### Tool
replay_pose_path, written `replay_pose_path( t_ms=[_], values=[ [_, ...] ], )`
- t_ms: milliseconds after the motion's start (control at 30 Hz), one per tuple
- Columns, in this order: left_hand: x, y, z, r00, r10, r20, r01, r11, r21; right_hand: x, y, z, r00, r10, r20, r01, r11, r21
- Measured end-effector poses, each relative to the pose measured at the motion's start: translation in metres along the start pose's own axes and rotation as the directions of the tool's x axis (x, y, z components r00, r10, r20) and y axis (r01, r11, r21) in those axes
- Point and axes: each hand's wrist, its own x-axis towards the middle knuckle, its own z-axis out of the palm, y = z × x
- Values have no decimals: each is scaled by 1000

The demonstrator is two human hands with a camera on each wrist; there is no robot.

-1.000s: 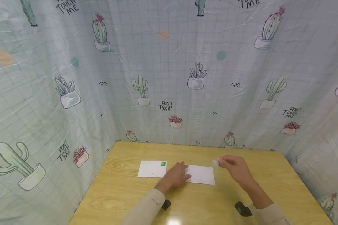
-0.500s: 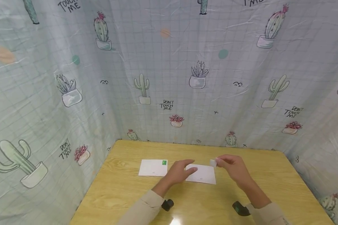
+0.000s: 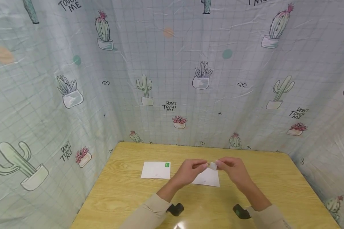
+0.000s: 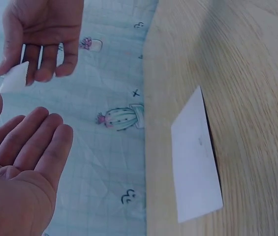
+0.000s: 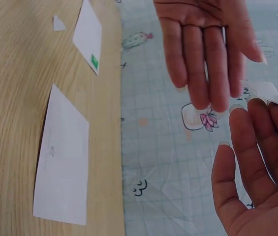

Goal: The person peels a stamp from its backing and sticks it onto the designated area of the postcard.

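My right hand point(image 3: 235, 170) pinches a small whitish stamp point(image 3: 213, 166) between thumb and forefinger, above the far right part of an envelope. One jagged edge of the stamp point(image 4: 15, 78) shows in the left wrist view. My left hand point(image 3: 190, 171) is held up at the stamp's left side, thumb and fingertips close to it, fingers extended; contact is not clear. Beneath the hands lies the white envelope point(image 3: 207, 177) flat on the table, its far left part hidden by the left hand. Farther left lies a second white envelope point(image 3: 154, 170) bearing a green stamp point(image 3: 167, 164) at its upper right corner.
A small white scrap of paper point(image 5: 58, 23) lies on the wooden table point(image 3: 123, 197), near the second envelope. A cactus-print curtain point(image 3: 172, 79) hangs behind the table and along both sides. Black wrist devices point(image 3: 176, 210) sit under the forearms.
My left hand has lifted off the right envelope and moved right, up to the stamp. My right hand, still pinching the stamp, has moved slightly left. Both envelopes stay put.
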Motion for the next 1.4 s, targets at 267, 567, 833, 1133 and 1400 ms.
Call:
replay_pose_path(
  t_ms=[267, 567, 833, 1133, 1400],
  values=[
    [3, 6, 6, 1000, -23, 3, 23, 976, -218, 3, 4, 6, 1000, 6, -18, -6, 1000, 14],
    [3, 13, 14, 992, -75, -105, 38, 948, -316, -1, 1, 14, 996, -57, -69, 57, 998, -4],
    [2, 15, 16, 978, -131, -159, 63, 924, -377, -4, 12, 26, 800, -576, -169, 478, 781, -402],
    [2, 17, 19, 965, -174, -197, 81, 910, -406, -4, 18, 34, 598, -800, -51, 655, 525, -543],
    [1, 20, 17, 968, -198, -153, 112, 890, -442, -4, 17, 34, 576, -817, -25, 664, 484, -570]
  ],
)
